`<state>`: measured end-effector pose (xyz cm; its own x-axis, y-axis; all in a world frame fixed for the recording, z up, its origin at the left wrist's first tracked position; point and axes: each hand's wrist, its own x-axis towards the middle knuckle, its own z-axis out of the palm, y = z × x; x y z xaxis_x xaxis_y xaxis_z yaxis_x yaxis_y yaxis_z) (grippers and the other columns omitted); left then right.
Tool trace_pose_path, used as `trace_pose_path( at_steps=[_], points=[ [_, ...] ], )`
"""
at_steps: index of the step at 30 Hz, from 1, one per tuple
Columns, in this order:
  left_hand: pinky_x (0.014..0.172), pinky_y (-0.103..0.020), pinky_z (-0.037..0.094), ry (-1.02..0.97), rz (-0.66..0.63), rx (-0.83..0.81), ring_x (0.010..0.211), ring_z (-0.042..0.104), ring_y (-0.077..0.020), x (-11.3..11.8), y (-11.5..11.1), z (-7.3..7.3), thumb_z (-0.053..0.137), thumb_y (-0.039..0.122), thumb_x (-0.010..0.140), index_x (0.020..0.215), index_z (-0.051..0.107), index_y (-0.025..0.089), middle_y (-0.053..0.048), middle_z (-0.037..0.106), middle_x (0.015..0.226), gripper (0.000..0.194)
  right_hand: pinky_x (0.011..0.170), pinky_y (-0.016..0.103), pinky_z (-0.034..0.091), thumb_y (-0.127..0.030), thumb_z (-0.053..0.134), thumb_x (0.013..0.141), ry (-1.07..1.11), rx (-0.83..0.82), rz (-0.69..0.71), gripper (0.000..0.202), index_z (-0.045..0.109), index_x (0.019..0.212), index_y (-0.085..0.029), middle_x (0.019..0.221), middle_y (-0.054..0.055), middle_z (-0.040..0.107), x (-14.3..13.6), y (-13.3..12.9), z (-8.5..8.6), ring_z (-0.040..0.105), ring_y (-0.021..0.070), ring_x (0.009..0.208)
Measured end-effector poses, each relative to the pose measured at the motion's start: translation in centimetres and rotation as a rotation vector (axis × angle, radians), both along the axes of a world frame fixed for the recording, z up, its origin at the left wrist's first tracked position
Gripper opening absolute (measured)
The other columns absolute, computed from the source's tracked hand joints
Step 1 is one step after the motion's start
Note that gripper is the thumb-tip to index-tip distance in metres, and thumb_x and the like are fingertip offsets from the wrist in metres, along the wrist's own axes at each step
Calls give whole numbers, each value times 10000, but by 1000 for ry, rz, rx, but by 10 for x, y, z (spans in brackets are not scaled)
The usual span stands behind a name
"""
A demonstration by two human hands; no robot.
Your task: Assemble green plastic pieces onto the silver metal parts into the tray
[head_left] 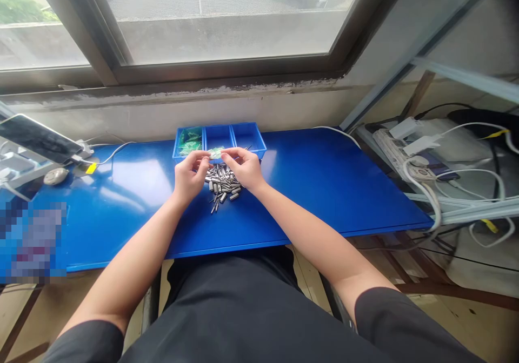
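Observation:
My left hand (189, 175) and my right hand (244, 167) meet over a heap of several small silver metal pins (223, 186) on the blue table (324, 185). Between the fingertips of both hands is a small pale green packet (215, 152), pinched from either side. Just behind the hands stands a blue tray (250, 136) with three compartments. Its left compartment holds several green packets (190, 139); the other two look bare.
A phone (38, 138) leans on a stand at the left, with a white cable and a small round white object (55, 176) beside it. A power strip (399, 149) with plugs and tangled cables lies off the table's right end. A window sill runs behind.

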<state>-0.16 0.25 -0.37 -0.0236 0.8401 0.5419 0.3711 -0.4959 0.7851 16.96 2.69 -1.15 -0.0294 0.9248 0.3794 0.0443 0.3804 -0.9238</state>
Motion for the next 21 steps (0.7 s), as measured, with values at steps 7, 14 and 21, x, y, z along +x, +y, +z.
trace_pose_path(
  at_steps=[7, 14, 21],
  points=[
    [608, -225, 533, 26, 26, 63, 723, 742, -133, 1, 2, -2, 633, 293, 918, 971, 699, 189, -35, 759, 909, 135, 679, 316, 518, -424, 701, 809, -37, 51, -51, 202, 675, 807, -224, 863, 31, 727, 0, -1, 2, 661, 176, 804],
    [566, -229, 519, 55, 51, 96, 697, 710, -128, -2, 2, -2, 633, 297, 920, 953, 720, 188, -58, 764, 932, 143, 624, 280, 480, -457, 764, 754, 53, -7, -29, 333, 565, 905, -237, 802, -4, 698, -2, -1, 3, 644, 147, 736],
    [584, -222, 524, 30, 52, 57, 635, 657, -96, 1, 1, -1, 676, 286, 880, 999, 668, 209, -20, 737, 913, 142, 620, 281, 463, -491, 713, 808, 39, -18, 14, 304, 644, 954, -233, 798, -4, 703, -2, 0, -1, 625, 138, 710]
  ],
)
